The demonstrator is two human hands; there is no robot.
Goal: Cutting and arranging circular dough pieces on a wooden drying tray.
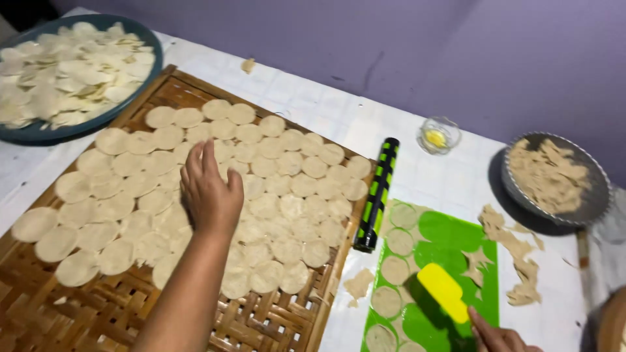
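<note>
- While the left hand (210, 192) is lying flat, fingers spread, on dough rounds (261, 195) covering the woven tray (274, 319),
- the right hand (499, 337) is gripping a yellow scraper (443, 292) over the green mat (450, 234).

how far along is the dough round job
Done: the woven tray is mostly covered with dough rounds. In hand: left hand rests on them; right hand holds a yellow scraper. Left: cut rounds on the green mat, plus scraps.
</note>
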